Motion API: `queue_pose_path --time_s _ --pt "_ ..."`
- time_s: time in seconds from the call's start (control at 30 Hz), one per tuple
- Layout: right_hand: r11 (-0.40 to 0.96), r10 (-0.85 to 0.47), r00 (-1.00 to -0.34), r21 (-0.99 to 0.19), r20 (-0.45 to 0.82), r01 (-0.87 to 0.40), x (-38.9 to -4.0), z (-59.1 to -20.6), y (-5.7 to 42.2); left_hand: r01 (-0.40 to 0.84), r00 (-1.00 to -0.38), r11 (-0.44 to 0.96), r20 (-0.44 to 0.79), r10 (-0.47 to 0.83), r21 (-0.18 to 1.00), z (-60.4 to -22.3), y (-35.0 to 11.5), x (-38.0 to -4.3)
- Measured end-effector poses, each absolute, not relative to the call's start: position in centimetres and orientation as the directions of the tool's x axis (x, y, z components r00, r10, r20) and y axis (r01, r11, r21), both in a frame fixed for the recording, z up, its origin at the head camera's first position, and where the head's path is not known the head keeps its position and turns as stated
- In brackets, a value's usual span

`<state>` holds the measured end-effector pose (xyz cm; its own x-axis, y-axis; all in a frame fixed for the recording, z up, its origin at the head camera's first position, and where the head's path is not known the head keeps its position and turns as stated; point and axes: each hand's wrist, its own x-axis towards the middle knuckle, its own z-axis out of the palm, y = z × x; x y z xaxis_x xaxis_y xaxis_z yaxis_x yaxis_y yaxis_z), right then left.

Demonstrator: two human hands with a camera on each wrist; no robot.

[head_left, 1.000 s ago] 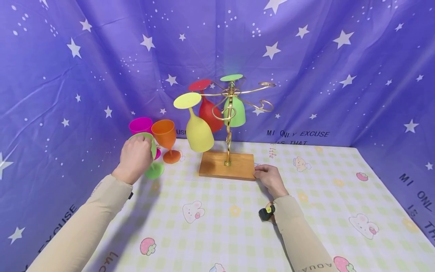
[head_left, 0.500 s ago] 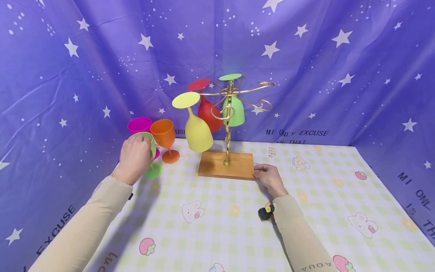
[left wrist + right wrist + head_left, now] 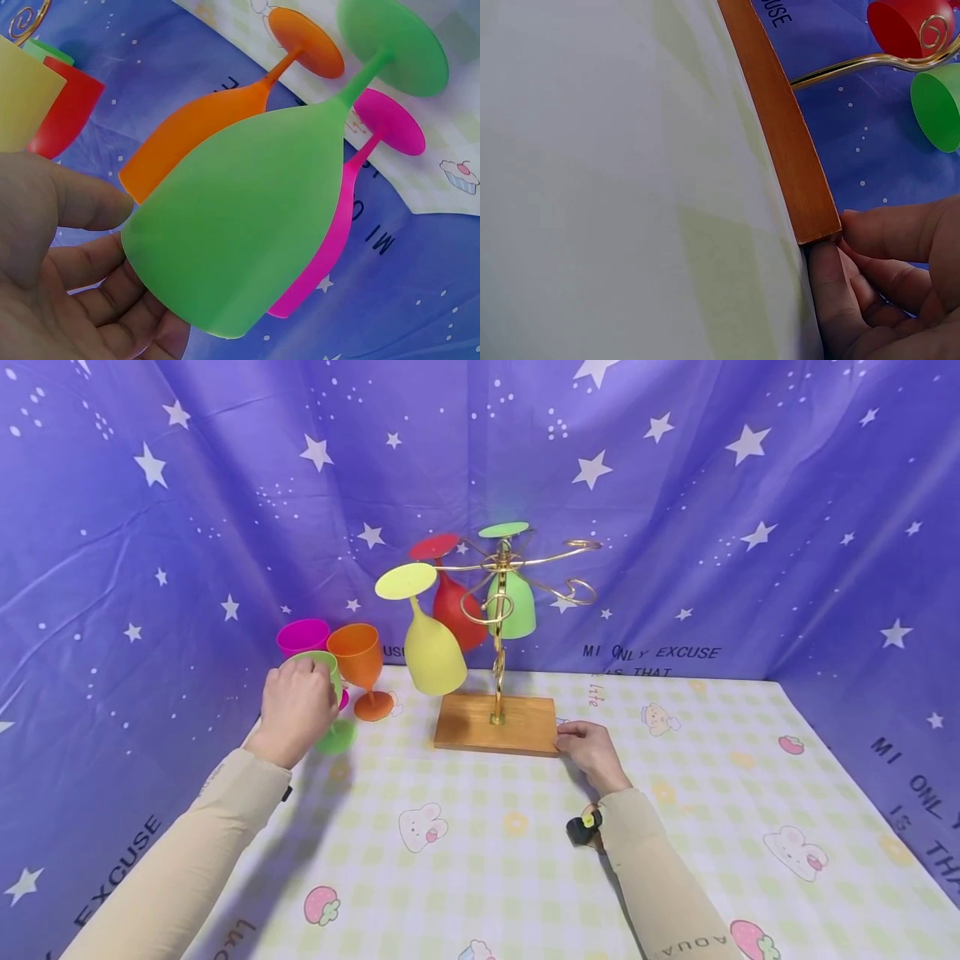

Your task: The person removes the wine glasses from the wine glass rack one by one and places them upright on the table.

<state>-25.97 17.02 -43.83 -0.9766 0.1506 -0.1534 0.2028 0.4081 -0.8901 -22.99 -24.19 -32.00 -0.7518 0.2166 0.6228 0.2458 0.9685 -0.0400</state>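
My left hand [image 3: 294,710] pinches the rim of a green goblet [image 3: 240,217], thumb and fingers at its edge. The goblet stands upright, its foot [image 3: 335,737] on the cloth. Close by stand an orange goblet [image 3: 358,656] and a magenta goblet [image 3: 302,635], partly hidden behind the green one. My right hand [image 3: 594,753] grips the right end of the wooden base [image 3: 795,142] of a gold goblet rack [image 3: 498,652]. Upside down from the rack's arms hang a yellow goblet [image 3: 435,652], a red goblet [image 3: 455,610] and a second green goblet [image 3: 517,610].
A checked cloth [image 3: 495,877] with cartoon prints covers the table. Blue curtains [image 3: 480,443] with white stars enclose the back and both sides. Curled gold arms [image 3: 573,592] stick out at the rack's right and front, without goblets.
The whole scene shifts slightly left in the head view. Both hands keep their holds, and the goblets and rack stay in the same arrangement.
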Motion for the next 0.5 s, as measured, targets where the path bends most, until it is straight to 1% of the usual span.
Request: queue_pose_path --time_s 0.23,0.5 --pt "0.418 0.142 -0.979 -0.887 -0.148 0.195 -25.89 -43.84 17.0 0.232 -0.759 0.972 0.617 0.206 -0.039 -32.1 -24.14 -22.99" --pt "0.422 0.152 -0.976 -0.883 -0.155 0.206 -25.89 -43.84 17.01 0.206 -0.785 0.978 0.591 0.183 -0.029 -32.16 -23.96 -22.97"
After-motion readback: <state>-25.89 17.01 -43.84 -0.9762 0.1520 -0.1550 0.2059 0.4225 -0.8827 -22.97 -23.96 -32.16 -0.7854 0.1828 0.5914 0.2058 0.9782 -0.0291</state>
